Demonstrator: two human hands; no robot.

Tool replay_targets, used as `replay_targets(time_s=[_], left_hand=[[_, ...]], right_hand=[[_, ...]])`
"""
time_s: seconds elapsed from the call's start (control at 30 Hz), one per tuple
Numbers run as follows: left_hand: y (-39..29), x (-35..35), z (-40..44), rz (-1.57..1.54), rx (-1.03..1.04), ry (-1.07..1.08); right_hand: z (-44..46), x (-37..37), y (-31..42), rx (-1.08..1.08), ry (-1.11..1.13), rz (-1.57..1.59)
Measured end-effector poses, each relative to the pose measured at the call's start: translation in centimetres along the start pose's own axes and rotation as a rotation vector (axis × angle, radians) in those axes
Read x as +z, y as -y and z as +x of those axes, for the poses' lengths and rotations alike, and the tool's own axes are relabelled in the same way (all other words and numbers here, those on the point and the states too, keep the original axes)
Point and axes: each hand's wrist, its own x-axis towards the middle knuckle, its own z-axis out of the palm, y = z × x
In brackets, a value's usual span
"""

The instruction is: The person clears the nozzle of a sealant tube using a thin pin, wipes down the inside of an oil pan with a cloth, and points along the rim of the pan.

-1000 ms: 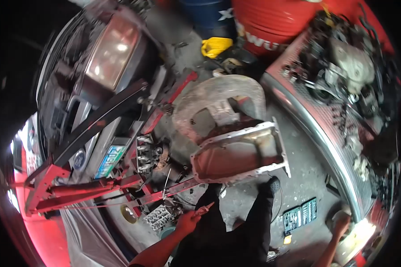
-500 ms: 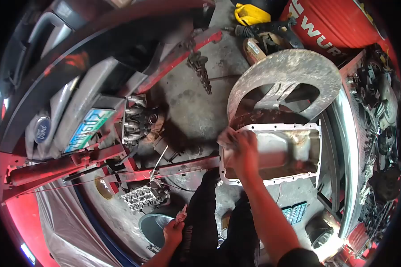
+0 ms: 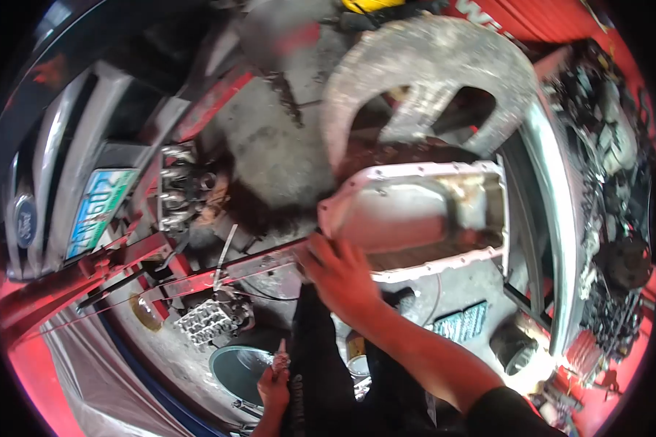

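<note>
A metal oil pan (image 3: 415, 172), with bolt holes along its flange, lies open side up at the right of centre, its inside partly stained brown. My right hand (image 3: 346, 282) is at the pan's near left corner, fingers bent over a crumpled rag (image 3: 304, 260) that mostly hides beneath them. Low in view, my left hand (image 3: 273, 390) is closed around a small crumpled, pale object with a pointed tip (image 3: 281, 355), whose kind I cannot make out. It is beside my leg, over a dark round tub (image 3: 233, 366).
A round metal plate with cutouts (image 3: 430, 65) stands behind the pan. Left are a red steel frame (image 3: 266, 262), engine parts (image 3: 178, 186) and a car front with a licence plate (image 3: 98, 211). A blue tool tray (image 3: 461, 322) lies on the floor. Parts crowd the right side.
My right hand has moved from the pan's left rim down and left to its near corner with the rag. The whole view has shifted. My left hand still grips its object.
</note>
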Motion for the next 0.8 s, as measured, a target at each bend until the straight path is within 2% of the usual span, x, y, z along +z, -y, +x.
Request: replay_targets(time_s=[0.07,0.13,0.2,0.27,0.43,0.53,0.63,0.7,0.73,0.8], left_hand=[[0.4,0.4,-0.2,0.097,0.015,0.054],[0.5,0.7,-0.8,0.102,0.097,-0.022],[0.4,1.4,-1.4,-0.005,0.084,0.005],[-0.1,1.6,-1.9,0.131,0.131,0.010],[0.0,2.3,-1.5,0.251,0.148,0.024],[-0.3,2.5,-1.7,0.343,0.239,-0.010],[-0.2,2.3,-0.9,0.379,0.237,-0.009],[-0.5,2.3,-0.4,0.429,0.198,-0.006],[-0.8,2.4,-0.2,0.424,0.204,-0.011],[-1.7,2.2,0.3,0.364,0.167,0.024]], right_hand=[[-1.0,1.2,-1.2,0.085,-0.028,-0.090],[-3.9,1.9,-2.9,-0.132,-0.090,-0.142],[-7.5,-0.3,-5.8,-0.131,-0.116,-0.079],[-11.9,-2.8,-9.4,-0.151,0.029,-0.154],[-21.3,-6.2,-25.1,-0.175,0.025,-0.333],[-25.2,-12.0,-31.5,-0.046,0.073,-0.522],[-26.7,-15.2,-33.9,0.320,-0.082,-0.492],[-26.5,-15.4,-32.6,0.555,-0.269,-0.481],[-25.9,-15.0,-31.1,0.583,-0.296,-0.455],[-27.4,-12.2,-30.3,0.463,-0.204,-0.056]])
